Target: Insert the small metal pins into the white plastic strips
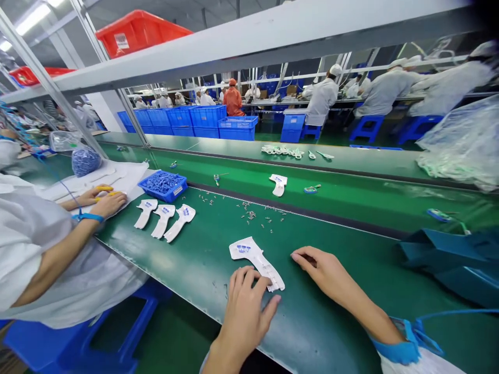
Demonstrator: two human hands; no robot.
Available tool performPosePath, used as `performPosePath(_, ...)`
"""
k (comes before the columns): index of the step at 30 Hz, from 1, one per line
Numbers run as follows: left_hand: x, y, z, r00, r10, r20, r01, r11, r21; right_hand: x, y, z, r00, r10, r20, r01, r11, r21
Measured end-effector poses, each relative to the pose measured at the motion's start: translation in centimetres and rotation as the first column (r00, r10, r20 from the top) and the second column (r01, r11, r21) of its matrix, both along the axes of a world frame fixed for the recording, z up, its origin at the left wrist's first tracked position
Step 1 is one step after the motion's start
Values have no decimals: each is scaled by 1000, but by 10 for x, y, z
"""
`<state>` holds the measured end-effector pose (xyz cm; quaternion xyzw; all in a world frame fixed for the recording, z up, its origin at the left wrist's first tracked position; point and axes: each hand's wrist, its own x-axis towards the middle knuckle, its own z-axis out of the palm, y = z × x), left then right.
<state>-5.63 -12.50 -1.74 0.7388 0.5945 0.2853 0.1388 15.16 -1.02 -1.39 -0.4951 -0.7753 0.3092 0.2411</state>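
Note:
In front of me a white curved plastic handle shell [255, 255] with small blue parts in its wide end lies on the green bench. My left hand [246, 306] is at its narrow end, index fingertip over the edge, thumb held apart; it is not wrapped round the shell. To the right of the shell, my right hand [325, 270] hovers just over the bench with thumb and fingertips pinched together. Whatever is between them, if anything, is too small to see. Small metal screws [251, 214] lie scattered beyond the shell.
Three similar shells [163, 221] and a blue tray [163, 186] of small blue parts stand left, beside a co-worker's hands [107, 200]. A green conveyor belt [351, 200] carries another shell [278, 184] and small assemblies. Teal bins [452, 265] sit right; an overhead shelf [249, 41] crosses above.

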Motion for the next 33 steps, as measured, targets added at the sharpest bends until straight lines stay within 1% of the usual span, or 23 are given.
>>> performPosePath(3,-3,1,5,996,-90,15,90,996,-21,-14,-14,14,995,64,-78,-74,988,-139)
performPosePath(5,-3,1,6,991,-132,15,133,991,-25,-23,-23,19,990,106,-94,-121,978,-172)
performPosePath(8,-3,-1,5,988,-156,10,157,988,-18,-33,-32,20,985,154,-72,-163,978,-134)
performPosePath(13,-3,-2,2,988,-155,-7,155,988,1,-42,-36,10,975,211,-72,-215,975,-55)
performPosePath(17,-3,0,3,987,-158,-16,158,987,3,-42,-35,5,980,194,-45,-196,980,-29)
performPosePath(23,-3,-1,1,988,-156,-8,156,988,24,-42,-36,8,985,165,-52,-169,981,-90)
performPosePath(28,-4,-1,-2,987,-158,-8,158,987,16,-44,-38,4,987,154,-41,-156,987,-45)
performPosePath(33,-4,-1,-1,987,-158,-4,158,987,4,-46,-39,0,990,137,-30,-137,991,-5)
